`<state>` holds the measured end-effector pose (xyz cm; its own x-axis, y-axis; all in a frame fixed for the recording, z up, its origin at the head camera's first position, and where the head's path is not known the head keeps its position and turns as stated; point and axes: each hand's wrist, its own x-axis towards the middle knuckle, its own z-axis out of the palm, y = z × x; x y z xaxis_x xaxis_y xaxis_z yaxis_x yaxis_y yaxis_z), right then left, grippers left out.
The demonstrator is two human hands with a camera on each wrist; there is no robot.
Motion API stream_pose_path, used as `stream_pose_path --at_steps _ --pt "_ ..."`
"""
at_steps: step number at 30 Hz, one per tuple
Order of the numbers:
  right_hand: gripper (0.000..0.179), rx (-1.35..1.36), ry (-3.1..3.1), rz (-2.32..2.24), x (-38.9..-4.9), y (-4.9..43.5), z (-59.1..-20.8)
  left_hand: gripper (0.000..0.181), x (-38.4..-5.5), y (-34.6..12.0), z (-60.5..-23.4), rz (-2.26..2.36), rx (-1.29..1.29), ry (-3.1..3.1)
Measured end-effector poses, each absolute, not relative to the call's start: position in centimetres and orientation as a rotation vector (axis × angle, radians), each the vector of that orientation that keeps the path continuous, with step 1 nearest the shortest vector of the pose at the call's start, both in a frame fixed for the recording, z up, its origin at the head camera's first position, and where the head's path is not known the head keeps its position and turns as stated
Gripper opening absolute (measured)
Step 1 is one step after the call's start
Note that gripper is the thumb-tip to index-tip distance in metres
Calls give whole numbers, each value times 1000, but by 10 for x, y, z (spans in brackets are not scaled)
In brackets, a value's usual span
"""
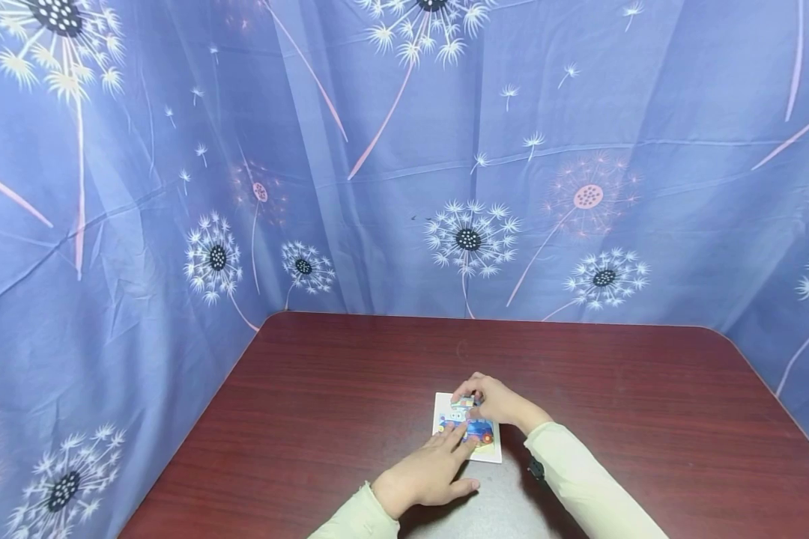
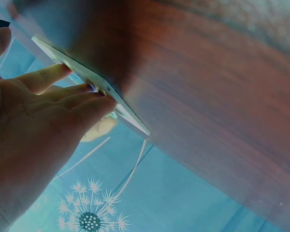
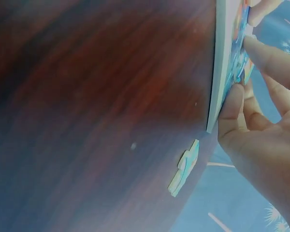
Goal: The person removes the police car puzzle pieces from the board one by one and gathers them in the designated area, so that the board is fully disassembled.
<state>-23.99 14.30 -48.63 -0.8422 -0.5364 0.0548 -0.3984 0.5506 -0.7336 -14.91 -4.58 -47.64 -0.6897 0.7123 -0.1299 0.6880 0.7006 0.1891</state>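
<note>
A small white-edged jigsaw puzzle [image 1: 443, 408] with a blue cartoon car lies flat on the table. My left hand [image 1: 428, 468] reaches over its near edge, fingers extended and fingertips on the picture. In the left wrist view those fingertips [image 2: 64, 69] touch the board's face. At the far right side, my right hand [image 1: 502, 402] pinches a puzzle piece [image 3: 248, 70] between thumb and fingers, tilted against the picture. The fingers partly cover this piece and the upper part of the car. A loose puzzle piece [image 3: 184, 169] lies on the table past the board's corner in the right wrist view.
The dark red wood-grain table [image 1: 344, 374] has rounded far corners. Blue curtains [image 1: 377, 247] with a dandelion print hang along its back and sides. A small black device [image 1: 536, 469] sits at the right sleeve's cuff.
</note>
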Motion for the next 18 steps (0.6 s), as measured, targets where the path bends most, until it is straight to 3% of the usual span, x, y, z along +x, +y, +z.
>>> stream_pose_path --at_steps 18 --pt "20 -822 2558 -1399 -246 154 -486 62 -150 -45 -478 180 1115 2712"
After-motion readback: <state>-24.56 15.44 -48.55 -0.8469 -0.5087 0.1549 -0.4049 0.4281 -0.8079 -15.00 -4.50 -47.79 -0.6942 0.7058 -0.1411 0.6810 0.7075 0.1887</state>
